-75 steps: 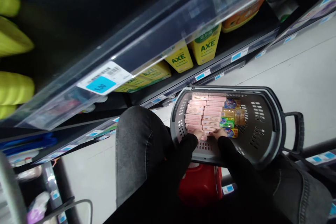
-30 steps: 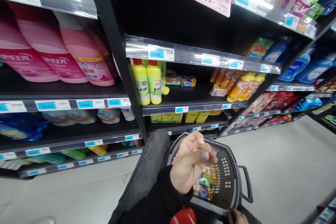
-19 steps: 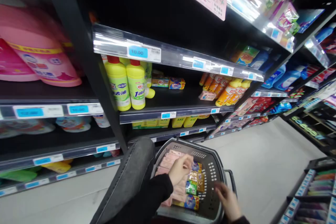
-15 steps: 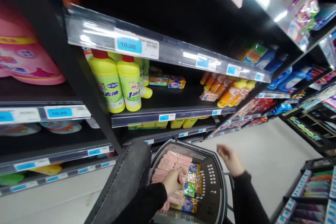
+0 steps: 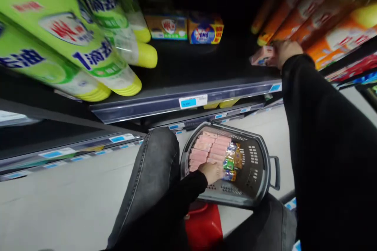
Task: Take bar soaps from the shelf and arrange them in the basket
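Observation:
My right hand reaches onto the shelf, its fingers closed round the end of a pink soap pack beside the orange bottles. In the grey basket, my left hand lies low over rows of pink soap packs. Its fingers look pressed together and bent down; their tips are blurred, and anything under them is hidden. Several smaller packs in blue, green and brown wrapping lie along the right side of the pink rows.
Green dish soap bottles with yellow caps lean at the shelf's left. An OMO box stands further back, and orange bottles fill the right. The shelf's front edge runs above the basket. A red bag sits between my knees.
My view has come closer to the shelf. My right hand has gone from beside the basket up to the pink soap pack and taken hold of it. My left hand stays in the basket.

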The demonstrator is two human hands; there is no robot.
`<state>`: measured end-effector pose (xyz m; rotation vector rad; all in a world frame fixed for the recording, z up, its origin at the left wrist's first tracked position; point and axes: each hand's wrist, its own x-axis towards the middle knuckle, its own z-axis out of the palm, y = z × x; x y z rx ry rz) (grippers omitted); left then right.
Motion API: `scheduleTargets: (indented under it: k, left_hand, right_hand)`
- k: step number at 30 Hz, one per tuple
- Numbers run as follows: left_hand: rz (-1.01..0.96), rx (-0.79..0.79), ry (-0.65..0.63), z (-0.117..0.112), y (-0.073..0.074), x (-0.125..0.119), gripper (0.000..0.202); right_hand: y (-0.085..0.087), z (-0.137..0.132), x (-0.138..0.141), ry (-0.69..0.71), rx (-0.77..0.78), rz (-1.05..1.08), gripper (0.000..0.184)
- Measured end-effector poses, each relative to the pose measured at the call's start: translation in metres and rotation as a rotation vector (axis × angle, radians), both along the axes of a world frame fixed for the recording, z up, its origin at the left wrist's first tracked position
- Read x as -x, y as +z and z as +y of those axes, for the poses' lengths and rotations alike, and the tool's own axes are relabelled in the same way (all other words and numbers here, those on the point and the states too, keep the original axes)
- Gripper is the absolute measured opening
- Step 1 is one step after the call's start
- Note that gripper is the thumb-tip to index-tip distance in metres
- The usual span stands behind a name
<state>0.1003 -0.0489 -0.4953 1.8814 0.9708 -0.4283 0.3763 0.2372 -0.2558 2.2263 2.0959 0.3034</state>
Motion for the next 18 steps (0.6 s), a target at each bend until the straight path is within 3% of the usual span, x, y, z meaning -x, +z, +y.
scheduleTargets:
  k: [2,5,7,8,9,11,13,14,16,18]
  left_hand:
    - [0.107,-0.048,-0.093,0.000,0.000,-0.001,0.042]
    - [0.213,-0.060,-0.153,0.000,-0.003,0.000,0.049]
    - [0.237,-0.068,-0.153,-0.001,-0.006,0.002,0.049]
    - [0.238,-0.080,-0.146,-0.001,-0.007,0.003,0.048]
    - [0.236,-0.090,-0.142,-0.001,-0.008,0.004,0.048]
    - [0.221,-0.105,-0.144,-0.002,-0.010,0.006,0.046]
    - [0.224,-0.102,-0.156,-0.002,-0.010,0.007,0.046]
    - [0.231,-0.101,-0.160,-0.003,-0.010,0.007,0.046]
    - [0.250,-0.103,-0.163,-0.004,-0.012,0.007,0.047]
    - [0.267,-0.101,-0.168,-0.005,-0.015,0.007,0.048]
  right_hand:
    - [0.007,-0.022,0.013,0.017,-0.051,0.055,0.074]
    - [0.023,-0.085,0.040,0.141,-0.305,0.339,0.074]
    - [0.019,-0.144,0.053,0.268,-0.263,0.578,0.072]
    - [0.007,-0.176,0.056,0.297,-0.170,0.672,0.065]
    - [-0.012,-0.209,0.057,0.305,-0.075,0.774,0.057]
    - [-0.073,-0.275,0.058,0.139,0.219,0.851,0.045]
    - [-0.151,-0.332,0.061,-0.012,0.458,0.553,0.034]
    - [-0.193,-0.355,0.065,-0.022,0.574,0.439,0.028]
    - [-0.267,-0.388,0.076,-0.039,0.797,0.313,0.030]
    - [-0.322,-0.406,0.089,-0.041,0.942,0.315,0.042]
